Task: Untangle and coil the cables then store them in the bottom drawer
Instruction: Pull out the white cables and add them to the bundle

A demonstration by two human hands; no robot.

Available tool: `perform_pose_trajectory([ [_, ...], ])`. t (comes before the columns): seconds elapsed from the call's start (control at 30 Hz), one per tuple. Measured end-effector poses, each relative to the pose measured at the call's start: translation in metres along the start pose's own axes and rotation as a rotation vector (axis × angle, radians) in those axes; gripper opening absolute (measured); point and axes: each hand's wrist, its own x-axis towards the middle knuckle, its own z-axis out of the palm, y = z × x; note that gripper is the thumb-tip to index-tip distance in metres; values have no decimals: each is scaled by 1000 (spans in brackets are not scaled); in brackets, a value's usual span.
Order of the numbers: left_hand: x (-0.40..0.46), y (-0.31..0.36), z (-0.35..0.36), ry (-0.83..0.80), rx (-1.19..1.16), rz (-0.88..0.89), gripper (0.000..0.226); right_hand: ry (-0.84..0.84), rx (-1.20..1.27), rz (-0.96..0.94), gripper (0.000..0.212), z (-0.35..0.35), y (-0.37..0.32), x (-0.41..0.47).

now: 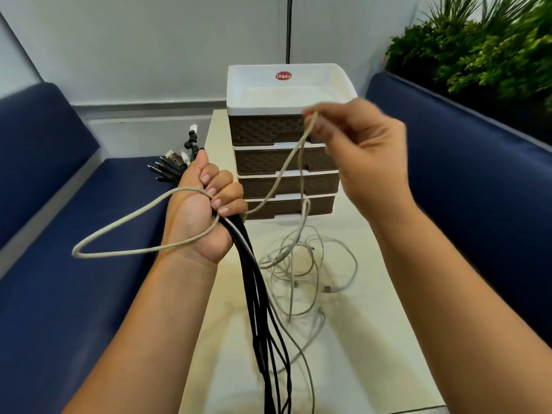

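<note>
Black cables (263,309) hang nearest, dangling off the table's (373,339) near edge from the left hand (203,210), which clenches the bundle; plug ends (173,165) stick out above the fist. Right hand (364,150) pinches a beige cable (143,249) looped back to the left fist. Thin white cables (307,264) lie tangled mid-table. Drawer unit (283,144) at the far edge, bottom drawer (289,206) closed.
</note>
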Motion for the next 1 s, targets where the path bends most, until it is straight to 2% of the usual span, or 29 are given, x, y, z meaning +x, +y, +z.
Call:
perform_pose_trajectory([
  [0.07, 0, -1, 1, 1, 2, -2, 53, 46, -182, -165, 17, 4, 1, -2],
  [0.1, 0, -1, 1, 1, 9, -5, 54, 2, -304, -150, 16, 5, 5, -2],
  [0.17, 0, -3, 1, 10, 20, -18, 55, -109, -391, 67, 13, 7, 9, -3],
  [0.23, 0, -4, 0, 27, 33, -41, 52, -112, -237, 274, 8, 7, 3, -2],
  [0.27, -1, -5, -1, 33, 45, -56, 50, -113, -167, 294, 7, 6, -3, -1],
  [0.43, -3, -21, 2, 13, 178, -167, 34, -248, -36, 5, 10, 9, -27, 3],
  [0.57, -6, -33, 6, -49, 222, -262, 33, -290, -76, -139, 12, 16, -32, 5],
  [0.73, -5, -34, 9, -92, 322, -294, 36, -257, 227, 4, 14, 16, -25, -4],
  [0.87, -5, -36, 11, -114, 360, -333, 49, -300, 218, 14, 17, 16, -22, -6],
  [1.0, -3, -38, 10, -109, 405, -336, 46, -308, 295, 82, 18, 12, -21, -8],
])
